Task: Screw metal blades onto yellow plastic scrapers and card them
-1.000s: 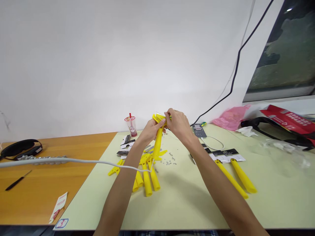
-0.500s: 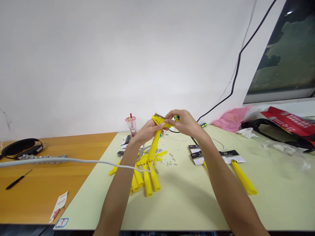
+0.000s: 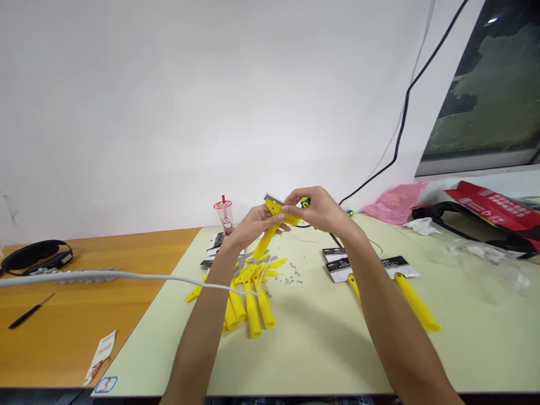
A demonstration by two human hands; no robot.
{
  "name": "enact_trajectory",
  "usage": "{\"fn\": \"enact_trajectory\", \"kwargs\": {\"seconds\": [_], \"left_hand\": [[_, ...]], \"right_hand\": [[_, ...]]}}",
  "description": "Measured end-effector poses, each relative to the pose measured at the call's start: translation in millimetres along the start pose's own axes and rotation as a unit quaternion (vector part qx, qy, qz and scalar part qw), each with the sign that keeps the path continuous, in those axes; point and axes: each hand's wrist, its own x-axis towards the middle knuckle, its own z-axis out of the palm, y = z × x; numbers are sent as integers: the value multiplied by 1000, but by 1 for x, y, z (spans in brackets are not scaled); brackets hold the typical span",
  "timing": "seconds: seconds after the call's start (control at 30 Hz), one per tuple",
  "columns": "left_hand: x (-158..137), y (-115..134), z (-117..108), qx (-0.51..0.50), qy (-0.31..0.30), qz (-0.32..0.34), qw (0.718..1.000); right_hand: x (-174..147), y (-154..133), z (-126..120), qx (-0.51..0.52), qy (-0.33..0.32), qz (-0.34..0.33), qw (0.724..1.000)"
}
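Note:
A yellow plastic scraper (image 3: pixel 264 239) with a flat wide head is held up in front of me, its handle slanting down to the left. A grey metal blade (image 3: pixel 274 199) shows along the head's upper edge. My left hand (image 3: pixel 255 224) is closed around the scraper just below the head. My right hand (image 3: pixel 314 207) pinches the right end of the head between thumb and fingers. A green-and-yellow handle (image 3: pixel 305 202), apparently a screwdriver's, is tucked in that hand. Below lie several more yellow scrapers (image 3: pixel 253 306) in a pile, with small metal screws or nuts (image 3: pixel 292 278) beside them.
Black-and-white packets (image 3: pixel 337 267) and a loose yellow handle (image 3: pixel 417 304) lie on the right. A plastic cup (image 3: pixel 225 216) stands at the back. A white cable (image 3: pixel 169 275) crosses in front of my left forearm. A black screwdriver (image 3: pixel 31 312) rests on the wooden table.
The scraper has tilted, its handle now pointing more toward the left and looking shorter. Both hands keep their hold with slight finger shifts.

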Motion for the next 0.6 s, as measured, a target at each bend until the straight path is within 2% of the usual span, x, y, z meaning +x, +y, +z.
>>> {"fn": "enact_trajectory", "kwargs": {"seconds": [0.13,0.37,0.6], "left_hand": [[0,0,1,21,9,4,1000],[0,3,3,0,19,4,1000],[-2,0,0,4,7,-9,1000]], "right_hand": [[2,3,-1,-11,4,8,1000],[-1,0,-7,0,0,17,1000],[-2,-4,-7,4,-16,6,1000]]}}
